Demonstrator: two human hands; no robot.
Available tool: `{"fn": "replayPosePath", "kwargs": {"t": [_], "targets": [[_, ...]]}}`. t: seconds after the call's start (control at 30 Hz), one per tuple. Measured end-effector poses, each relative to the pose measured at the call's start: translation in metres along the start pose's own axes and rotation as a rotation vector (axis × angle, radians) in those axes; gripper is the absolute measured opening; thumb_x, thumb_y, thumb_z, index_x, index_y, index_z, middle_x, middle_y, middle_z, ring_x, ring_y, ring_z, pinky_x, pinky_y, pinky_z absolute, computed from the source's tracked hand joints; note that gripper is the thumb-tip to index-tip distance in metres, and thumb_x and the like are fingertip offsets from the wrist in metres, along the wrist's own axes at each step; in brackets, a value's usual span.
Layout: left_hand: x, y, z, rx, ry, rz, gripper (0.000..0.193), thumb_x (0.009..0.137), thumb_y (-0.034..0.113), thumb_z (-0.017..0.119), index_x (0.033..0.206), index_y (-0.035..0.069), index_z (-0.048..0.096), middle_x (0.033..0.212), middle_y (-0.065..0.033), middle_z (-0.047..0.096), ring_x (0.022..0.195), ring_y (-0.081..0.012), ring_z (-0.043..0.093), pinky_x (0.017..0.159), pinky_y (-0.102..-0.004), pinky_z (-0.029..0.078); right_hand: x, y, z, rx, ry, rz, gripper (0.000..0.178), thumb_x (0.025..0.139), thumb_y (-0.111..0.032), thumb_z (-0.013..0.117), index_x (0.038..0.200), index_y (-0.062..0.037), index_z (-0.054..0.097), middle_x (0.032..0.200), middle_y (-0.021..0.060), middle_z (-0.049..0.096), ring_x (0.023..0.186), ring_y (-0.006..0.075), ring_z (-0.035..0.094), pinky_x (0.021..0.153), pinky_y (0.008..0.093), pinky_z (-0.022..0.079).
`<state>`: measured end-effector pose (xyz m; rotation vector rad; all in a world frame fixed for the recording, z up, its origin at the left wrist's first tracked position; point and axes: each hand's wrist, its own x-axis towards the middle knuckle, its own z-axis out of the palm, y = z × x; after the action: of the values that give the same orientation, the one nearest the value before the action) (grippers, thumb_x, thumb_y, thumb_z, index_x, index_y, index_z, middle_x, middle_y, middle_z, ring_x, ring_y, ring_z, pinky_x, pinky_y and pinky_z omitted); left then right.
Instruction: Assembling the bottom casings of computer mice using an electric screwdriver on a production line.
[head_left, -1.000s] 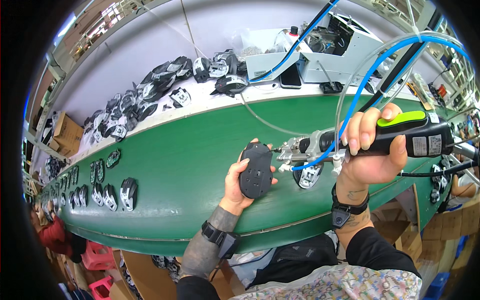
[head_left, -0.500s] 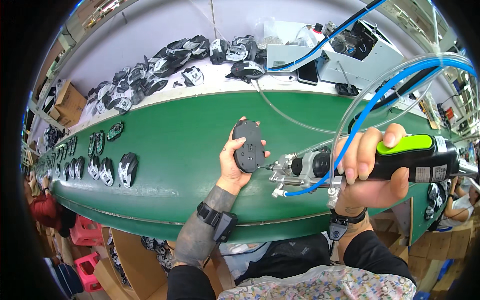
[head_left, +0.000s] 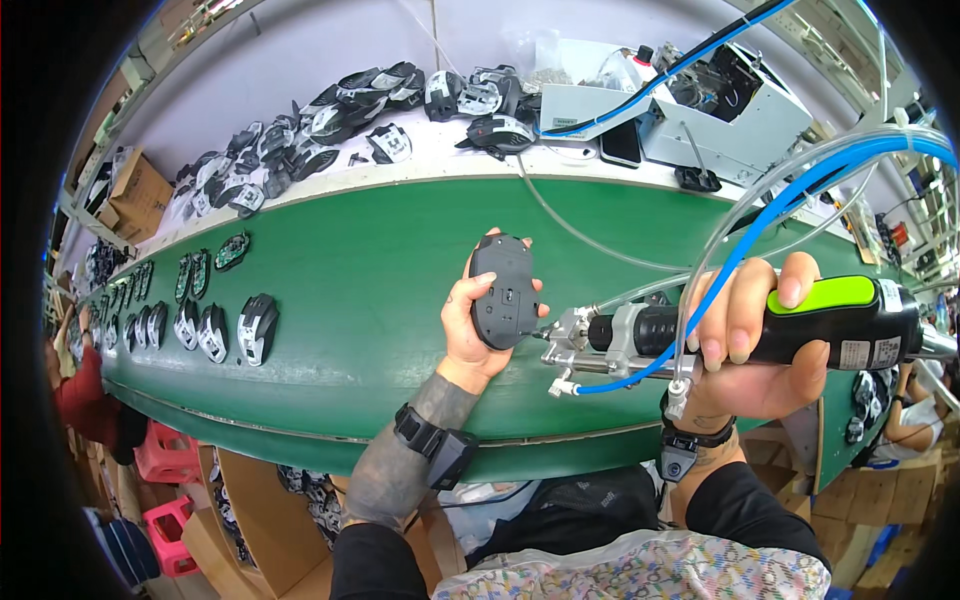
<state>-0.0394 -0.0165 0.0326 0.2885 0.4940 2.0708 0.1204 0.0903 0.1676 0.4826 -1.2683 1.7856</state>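
My left hand (head_left: 468,315) is closed round a black computer mouse (head_left: 505,295), its underside turned up and its long side upright in the picture. In my right hand (head_left: 750,320) lies a black power screwdriver (head_left: 860,320) with a bright green lever; the fingers wrap over its body and the lever itself is not pressed by a visible finger. Its metal nose (head_left: 572,340) points left, and the tip meets or nearly meets the mouse's lower right edge. A blue air hose (head_left: 715,285) and a clear tube run from the tool up to the right.
On the green belt (head_left: 370,260) at left stand several mouse shells (head_left: 257,330) and green circuit boards (head_left: 232,250). A white ledge behind holds piled mouse parts (head_left: 345,110), a grey machine (head_left: 735,100) and a phone (head_left: 620,143). Cardboard boxes (head_left: 270,510) and pink stools (head_left: 168,455) stand below.
The mouse and screwdriver have both shifted slightly right in the picture, still held the same way. At the far left, a co-worker's red sleeve has moved.
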Motion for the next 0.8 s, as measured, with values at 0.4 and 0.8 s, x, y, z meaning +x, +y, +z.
{"fn": "replayPosePath", "kwargs": {"t": [0.4,0.8], "targets": [[0.005,-0.004,-0.006,0.115,0.224,0.015,0.055,0.079,0.025,0.050,0.131,0.013,0.036,0.112,-0.0116,0.048,0.087,-0.0247,0.057,0.069,-0.0427,0.054,0.003,-0.021,0.003,0.034,0.010,-0.064,0.042,0.087,-0.040,0.052,0.110,-0.0076,0.039,0.072,0.0028,0.049,0.061,0.0145,0.050,0.061,0.0294,0.038],[-0.007,-0.012,0.007,0.104,0.139,-0.060,0.056,0.079,0.021,0.049,0.133,0.012,0.035,0.114,-0.0121,0.046,0.085,-0.0249,0.057,0.069,-0.0415,0.055,-0.003,-0.010,0.012,0.006,-0.003,-0.041,0.043,0.085,-0.041,0.057,0.107,-0.0088,0.042,0.070,0.0053,0.052,0.057,0.0180,0.053,0.058,0.0315,0.044]]}}
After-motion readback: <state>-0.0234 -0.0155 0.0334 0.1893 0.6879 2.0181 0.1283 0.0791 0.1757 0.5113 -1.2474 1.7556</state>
